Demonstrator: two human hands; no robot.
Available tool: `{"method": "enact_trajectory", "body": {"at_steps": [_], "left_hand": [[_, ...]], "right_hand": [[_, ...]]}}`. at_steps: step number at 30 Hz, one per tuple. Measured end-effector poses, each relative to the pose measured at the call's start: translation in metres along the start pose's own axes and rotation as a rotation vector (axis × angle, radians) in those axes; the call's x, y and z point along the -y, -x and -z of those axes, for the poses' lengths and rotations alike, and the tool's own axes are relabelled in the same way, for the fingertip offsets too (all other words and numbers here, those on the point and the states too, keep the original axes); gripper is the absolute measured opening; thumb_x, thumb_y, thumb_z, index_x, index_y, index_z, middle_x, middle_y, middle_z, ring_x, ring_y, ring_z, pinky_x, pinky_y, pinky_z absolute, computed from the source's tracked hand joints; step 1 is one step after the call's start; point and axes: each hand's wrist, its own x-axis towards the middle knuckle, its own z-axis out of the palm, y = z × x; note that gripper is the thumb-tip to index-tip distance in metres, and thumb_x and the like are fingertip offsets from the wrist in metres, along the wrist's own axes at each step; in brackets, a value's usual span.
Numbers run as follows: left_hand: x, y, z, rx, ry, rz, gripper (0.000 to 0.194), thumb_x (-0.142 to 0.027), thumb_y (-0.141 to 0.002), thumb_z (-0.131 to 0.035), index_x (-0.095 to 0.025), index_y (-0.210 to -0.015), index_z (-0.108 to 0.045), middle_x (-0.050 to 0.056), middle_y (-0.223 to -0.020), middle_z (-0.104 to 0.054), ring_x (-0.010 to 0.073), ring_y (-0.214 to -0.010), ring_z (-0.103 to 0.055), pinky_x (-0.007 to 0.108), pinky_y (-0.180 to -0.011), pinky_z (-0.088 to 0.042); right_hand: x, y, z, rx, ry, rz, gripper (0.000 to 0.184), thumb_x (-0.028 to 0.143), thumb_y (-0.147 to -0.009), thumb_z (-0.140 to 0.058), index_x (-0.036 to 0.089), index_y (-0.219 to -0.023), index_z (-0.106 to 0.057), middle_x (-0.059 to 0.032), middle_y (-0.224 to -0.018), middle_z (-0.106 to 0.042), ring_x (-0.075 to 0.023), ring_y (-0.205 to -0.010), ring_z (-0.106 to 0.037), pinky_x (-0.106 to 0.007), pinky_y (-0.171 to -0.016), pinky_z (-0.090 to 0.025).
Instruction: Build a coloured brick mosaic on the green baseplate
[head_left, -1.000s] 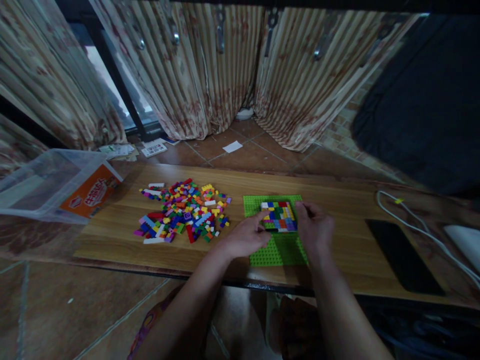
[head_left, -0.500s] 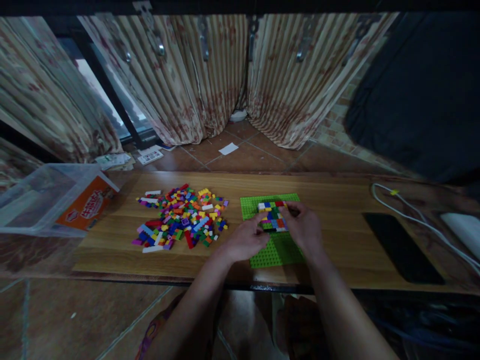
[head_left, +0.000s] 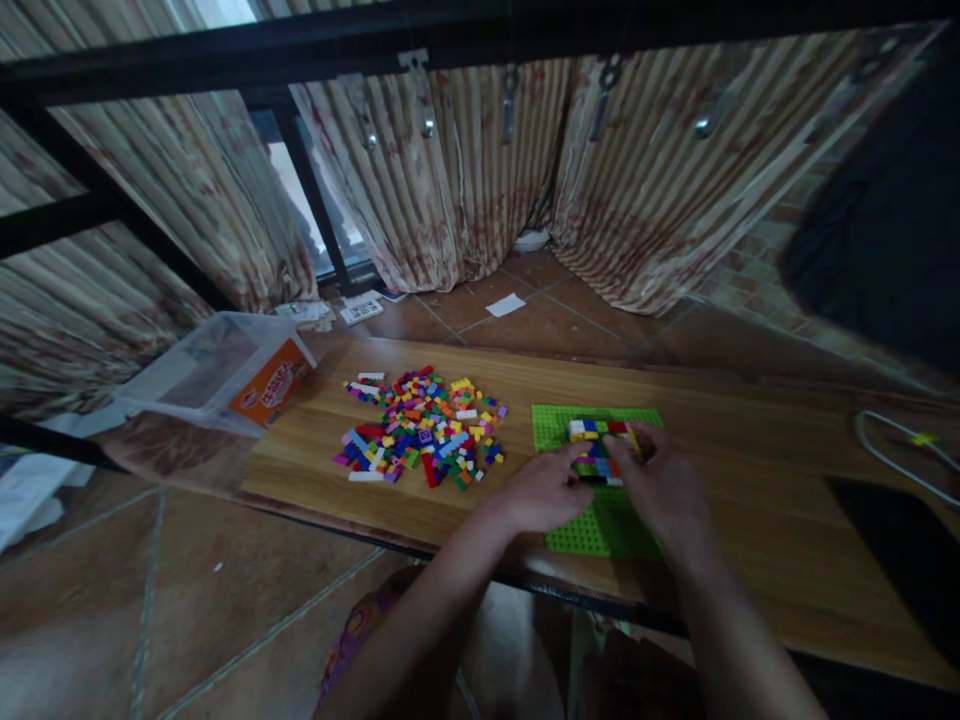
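A multicoloured build of toy building bricks (head_left: 598,453) sits on a green studded baseplate (head_left: 574,535), towards its far side. My left hand (head_left: 551,488) reaches in from the left, its fingers closed against the near left side of the build. On the opposite side, my right hand (head_left: 664,485) has its thumb on top of the bricks and its fingers curled round the right edge. Some yellow shows by the right fingertips. Both hands partly cover the build, and the exact bricks under the fingertips are hidden.
Left of the baseplate, a heap of loose bricks (head_left: 424,425) is spread over the wooden table (head_left: 315,450). A clear plastic bin (head_left: 214,370) with an orange label stands beyond the table's left end. To the right lie a dark flat slab (head_left: 900,550) and a white cable (head_left: 877,465).
The camera view has swung left and tilted, so the table and hands appear further right. Both hands stay at the brick build, and yellow now shows by my right fingertips.
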Motion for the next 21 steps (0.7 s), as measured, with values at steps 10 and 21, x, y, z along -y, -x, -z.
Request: {"method": "enact_trajectory", "body": {"at_steps": [10, 21], "left_hand": [[-0.005, 0.002, 0.003, -0.026, -0.060, -0.018, 0.058, -0.031, -0.081, -0.049, -0.018, -0.138, -0.047, 0.004, -0.082, -0.068, 0.0174, -0.068, -0.061, 0.027, -0.062, -0.047], [-0.010, 0.008, 0.003, -0.061, -0.097, 0.021, 0.053, -0.033, -0.082, -0.050, -0.020, -0.134, -0.052, 0.004, -0.087, -0.069, 0.0180, -0.075, -0.063, 0.029, -0.072, -0.051]], "right_hand": [[-0.005, -0.001, -0.005, 0.076, 0.078, 0.043, 0.065, 0.052, -0.081, -0.046, 0.009, -0.129, -0.052, -0.0215, -0.116, -0.064, -0.0358, -0.105, -0.062, -0.048, -0.086, -0.049], [-0.013, -0.001, -0.014, 0.022, 0.115, 0.184, 0.053, 0.038, -0.087, -0.037, 0.008, -0.128, -0.052, -0.0226, -0.121, -0.062, -0.0339, -0.110, -0.060, -0.049, -0.096, -0.046]]}}
